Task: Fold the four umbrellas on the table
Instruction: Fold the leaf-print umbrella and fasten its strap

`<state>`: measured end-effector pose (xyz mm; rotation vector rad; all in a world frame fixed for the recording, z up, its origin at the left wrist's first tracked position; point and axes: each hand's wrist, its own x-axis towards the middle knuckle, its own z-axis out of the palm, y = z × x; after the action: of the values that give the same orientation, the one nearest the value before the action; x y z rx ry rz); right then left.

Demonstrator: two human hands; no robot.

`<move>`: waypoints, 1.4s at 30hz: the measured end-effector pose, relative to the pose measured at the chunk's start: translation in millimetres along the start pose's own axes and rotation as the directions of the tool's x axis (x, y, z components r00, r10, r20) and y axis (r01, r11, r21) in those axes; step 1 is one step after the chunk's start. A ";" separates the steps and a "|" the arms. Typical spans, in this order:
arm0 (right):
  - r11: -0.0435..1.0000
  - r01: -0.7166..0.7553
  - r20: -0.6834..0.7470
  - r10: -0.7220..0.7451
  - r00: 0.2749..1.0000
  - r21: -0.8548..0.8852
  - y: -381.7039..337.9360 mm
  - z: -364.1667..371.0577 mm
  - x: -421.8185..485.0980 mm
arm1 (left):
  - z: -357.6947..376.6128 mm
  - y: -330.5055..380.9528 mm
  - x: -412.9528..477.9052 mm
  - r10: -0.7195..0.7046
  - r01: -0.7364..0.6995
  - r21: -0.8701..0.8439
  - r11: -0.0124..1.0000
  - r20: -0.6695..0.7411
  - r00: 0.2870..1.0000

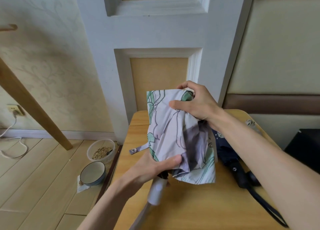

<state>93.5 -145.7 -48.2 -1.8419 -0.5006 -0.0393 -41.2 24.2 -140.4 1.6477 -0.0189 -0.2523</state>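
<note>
Observed from my remote station; all positions are referred to the light wooden table (199, 210).

Item 1: a folding umbrella with pale lilac fabric and green leaf print (180, 132) is held clear above the middle of the table, tilted, with its top pointing toward the table's far edge. The canopy is loose and bunched, not wrapped. Its fabric strap with metal snap (137, 149) hangs free toward the table's left side. Its pale cylindrical handle (156, 192) points at the table's near edge.

Item 2: my left grip (155, 168) is clamped round the umbrella just above the handle, thumb lying across the fabric.

Item 3: my right grip (196, 102) is closed on the bunched fabric at the umbrella's top end, fingers curled over it.

Item 4: a dark navy folded umbrella (231, 160) lies on the table's right side, partly under my right forearm, its wrist loop trailing to the near right corner.

Item 5: on the floor left of the table stand a clear plastic tub of grain (101, 151) and a blue-rimmed white bowl (92, 173).
</note>
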 end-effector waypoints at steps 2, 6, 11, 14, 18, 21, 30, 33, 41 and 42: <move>1.000 0.003 -0.018 -0.003 1.000 0.024 3.4 0.7 -0.7 | -2.1 0.3 0.6 -0.027 0.025 0.027 0.999 0.066 0.997; 0.999 0.044 -0.025 -0.044 0.999 -0.005 5.2 -2.2 -1.5 | -9.2 -5.0 5.0 -0.102 0.107 0.099 0.989 -0.060 0.993; 0.995 0.094 -0.065 -0.095 0.993 -0.025 6.3 -8.1 -0.7 | -5.0 -2.0 2.4 0.539 -0.318 0.502 0.804 -0.389 0.747; 0.992 0.109 -0.049 -0.106 0.993 0.059 4.3 -5.2 -4.2 | 4.8 -0.6 7.3 0.472 -0.353 0.392 0.849 -0.264 0.841; 0.976 0.147 -0.034 -0.143 0.989 0.161 -2.7 0.9 -7.2 | 11.4 -4.2 7.7 0.281 -0.254 0.134 0.958 -0.249 0.927; 0.979 0.162 0.009 -0.164 0.986 0.126 -3.6 5.3 -7.7 | 17.9 -10.6 4.7 0.157 -0.157 0.004 0.988 -0.121 0.980; 0.976 0.192 0.062 -0.199 0.978 0.103 -0.8 12.8 -8.5 | 30.6 -22.6 4.6 -0.085 0.067 -0.350 0.934 -0.036 0.996; 0.973 0.213 0.060 -0.218 0.974 0.086 -5.7 13.3 -3.8 | 30.2 -18.0 4.2 -0.063 0.056 -0.324 0.945 -0.013 0.998; 0.989 0.147 0.128 -0.147 0.981 0.009 -6.6 10.7 -1.9 | 25.1 -8.4 1.6 -0.080 0.096 -0.314 0.945 0.064 0.995; 0.992 0.122 0.157 -0.121 0.980 0.001 -5.9 8.0 -2.4 | 24.6 -8.3 1.3 -0.079 0.092 -0.336 0.937 0.053 0.995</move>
<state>87.5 -137.7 -46.2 -1.8292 -0.7242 0.0210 -45.3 0.6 -150.5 1.3021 0.0642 -0.3352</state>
